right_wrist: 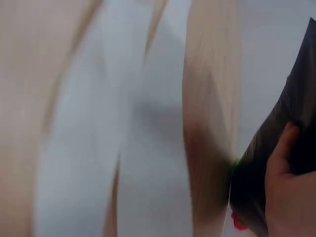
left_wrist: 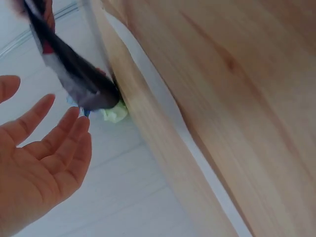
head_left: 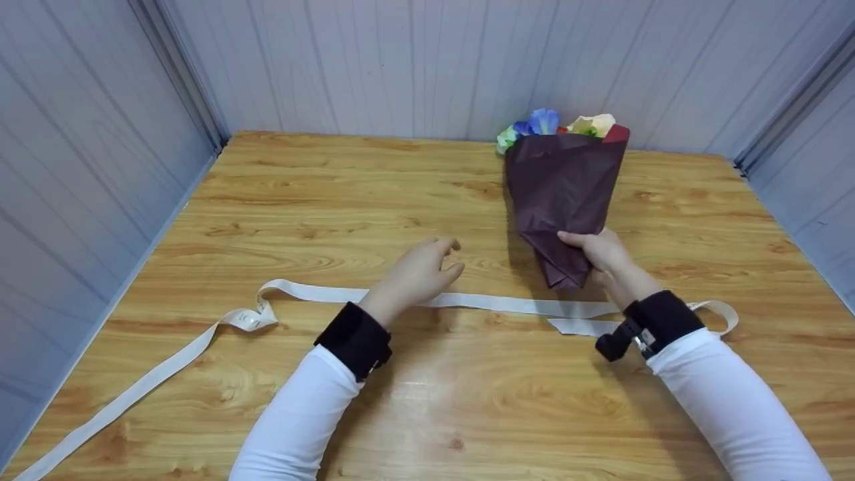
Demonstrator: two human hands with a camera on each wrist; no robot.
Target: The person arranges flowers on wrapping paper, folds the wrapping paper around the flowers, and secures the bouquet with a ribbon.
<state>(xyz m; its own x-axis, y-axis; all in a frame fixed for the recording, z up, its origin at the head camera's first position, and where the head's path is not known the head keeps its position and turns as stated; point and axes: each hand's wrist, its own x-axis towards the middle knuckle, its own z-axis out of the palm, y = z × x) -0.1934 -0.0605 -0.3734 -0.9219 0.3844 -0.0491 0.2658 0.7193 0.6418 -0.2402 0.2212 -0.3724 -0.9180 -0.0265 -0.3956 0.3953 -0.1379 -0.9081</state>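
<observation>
Only the left wrist view shows the left hand point(left_wrist: 47, 168) palm-side, fingers loosely parted. Rightward, the right hand point(head_left: 609, 260) grips the wrapped bouquet point(head_left: 564, 184) low, thumb on its near side; below that wrist, blurred close up, a white ribbon point(head_left: 507, 303) seemingly doubles back.

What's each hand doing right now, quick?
Left hand: open, holding nothing.
Right hand: holding the paper-wrapped flower bouquet near its lower end.
</observation>
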